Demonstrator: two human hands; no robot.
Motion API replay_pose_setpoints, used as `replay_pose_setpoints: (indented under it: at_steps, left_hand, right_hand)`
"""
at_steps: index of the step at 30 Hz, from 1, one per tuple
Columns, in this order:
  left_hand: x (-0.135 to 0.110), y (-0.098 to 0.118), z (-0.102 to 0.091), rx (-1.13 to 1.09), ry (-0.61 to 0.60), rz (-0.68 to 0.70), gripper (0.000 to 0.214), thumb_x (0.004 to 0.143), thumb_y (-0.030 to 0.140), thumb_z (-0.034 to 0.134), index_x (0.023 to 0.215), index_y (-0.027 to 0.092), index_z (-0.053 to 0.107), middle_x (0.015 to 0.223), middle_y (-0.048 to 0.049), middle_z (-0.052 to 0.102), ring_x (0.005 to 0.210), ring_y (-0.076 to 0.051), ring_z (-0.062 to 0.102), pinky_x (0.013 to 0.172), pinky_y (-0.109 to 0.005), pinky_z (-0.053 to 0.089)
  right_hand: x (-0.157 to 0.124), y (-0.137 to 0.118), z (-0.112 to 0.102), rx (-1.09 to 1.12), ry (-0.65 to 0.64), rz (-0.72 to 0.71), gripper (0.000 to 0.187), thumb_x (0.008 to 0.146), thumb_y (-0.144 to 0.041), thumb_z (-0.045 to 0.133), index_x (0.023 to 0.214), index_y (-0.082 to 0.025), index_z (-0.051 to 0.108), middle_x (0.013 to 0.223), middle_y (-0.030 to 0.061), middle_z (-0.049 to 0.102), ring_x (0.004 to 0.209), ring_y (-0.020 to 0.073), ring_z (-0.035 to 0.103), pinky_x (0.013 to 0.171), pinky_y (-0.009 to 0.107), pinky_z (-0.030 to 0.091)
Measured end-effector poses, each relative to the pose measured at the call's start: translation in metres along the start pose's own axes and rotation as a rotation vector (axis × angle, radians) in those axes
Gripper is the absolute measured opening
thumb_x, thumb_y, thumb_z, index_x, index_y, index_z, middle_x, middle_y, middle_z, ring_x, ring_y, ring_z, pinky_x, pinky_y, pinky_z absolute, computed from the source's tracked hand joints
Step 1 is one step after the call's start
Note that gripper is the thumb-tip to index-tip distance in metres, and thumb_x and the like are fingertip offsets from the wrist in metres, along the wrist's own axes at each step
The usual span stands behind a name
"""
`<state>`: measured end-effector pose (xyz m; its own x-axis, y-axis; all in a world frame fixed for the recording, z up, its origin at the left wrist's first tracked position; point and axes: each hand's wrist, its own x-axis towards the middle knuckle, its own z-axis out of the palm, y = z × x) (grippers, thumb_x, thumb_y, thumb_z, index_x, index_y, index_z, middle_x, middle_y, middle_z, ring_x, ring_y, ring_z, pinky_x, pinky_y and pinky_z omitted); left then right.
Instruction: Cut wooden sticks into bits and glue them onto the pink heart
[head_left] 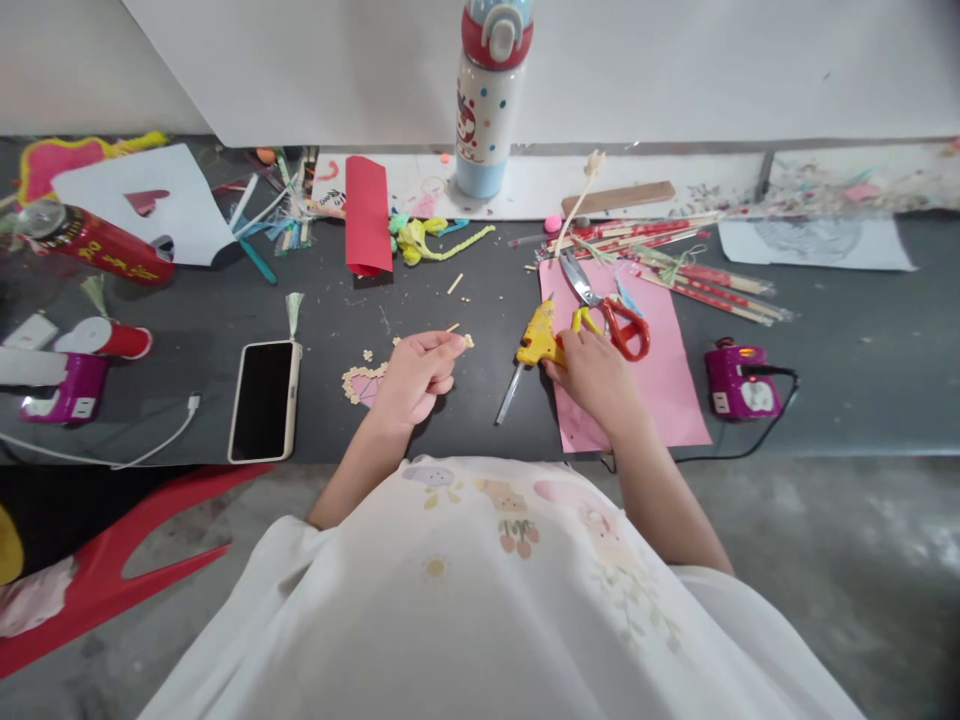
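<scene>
Your left hand [416, 375] pinches a small piece [469, 341] left of the glue gun [538, 338]; your right hand [594, 372] grips it. Swinging it right could snag the scissors [594, 300].

Inspector: Item one?
Operator: On my feed, a yellow glue gun [538, 338], nozzle facing away, clear stick [510, 393] protruding behind; right hand [596, 375] gripping the handle.
Inspector: Item two?
Operator: I record a small pale piece [469, 341] pinched by the left hand [418, 375].
Inspector: Three?
Operator: Pink cutout [364, 387], lying flat, edged with similar pieces, partly hidden by that hand.
</scene>
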<state>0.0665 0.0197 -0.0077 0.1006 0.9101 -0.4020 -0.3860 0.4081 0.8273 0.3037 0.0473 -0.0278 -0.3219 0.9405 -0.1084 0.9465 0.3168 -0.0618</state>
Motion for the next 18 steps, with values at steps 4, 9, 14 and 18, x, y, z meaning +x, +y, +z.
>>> replay_pose_setpoints:
  at_steps: [4, 9, 14, 18]
  left_hand:
    - [0.0, 0.001, 0.002, -0.004, 0.016, 0.031, 0.025, 0.067, 0.035, 0.077, 0.072, 0.015, 0.064, 0.046, 0.012, 0.018, 0.041, -0.001, 0.013, 0.038, -0.015, 0.013]
    - [0.004, 0.0, 0.005, 0.001, 0.08, 0.091, 0.023, 0.066, 0.036, 0.076, 0.07, 0.017, 0.063, 0.046, 0.0112, 0.022, 0.04, -0.001, 0.013, 0.038, -0.017, 0.013]
    - [0.005, -0.001, 0.007, 0.023, 0.111, 0.096, 0.022, 0.067, 0.035, 0.074, 0.07, 0.018, 0.062, 0.047, 0.0108, 0.023, 0.04, -0.001, 0.014, 0.039, -0.018, 0.013]
    - [0.007, -0.003, 0.007, 0.033, 0.129, 0.101, 0.023, 0.067, 0.036, 0.074, 0.07, 0.017, 0.06, 0.048, 0.0112, 0.022, 0.04, -0.001, 0.014, 0.039, -0.017, 0.013]
  right_hand:
    - [-0.006, 0.014, -0.005, 0.275, 0.099, -0.027, 0.033, 0.088, -0.036, 0.052, 0.111, -0.013, 0.056, 0.101, 0.0155, 0.064, 0.095, 0.031, 0.059, 0.08, 0.043, 0.046]
    - [-0.016, 0.018, -0.003, 0.958, 0.137, 0.016, 0.023, 0.087, -0.038, 0.05, 0.1, -0.022, 0.059, 0.085, 0.0049, 0.063, 0.074, 0.0196, 0.059, 0.06, 0.033, 0.047]
    - [-0.025, 0.002, 0.008, 1.33, 0.156, 0.144, 0.024, 0.079, -0.038, 0.062, 0.096, -0.022, 0.063, 0.076, 0.0011, 0.062, 0.061, 0.0151, 0.056, 0.054, 0.029, 0.046]
    - [-0.028, -0.008, 0.011, 1.433, 0.129, 0.138, 0.025, 0.081, -0.041, 0.061, 0.096, -0.022, 0.065, 0.089, 0.0033, 0.067, 0.058, 0.0127, 0.054, 0.053, 0.029, 0.047]
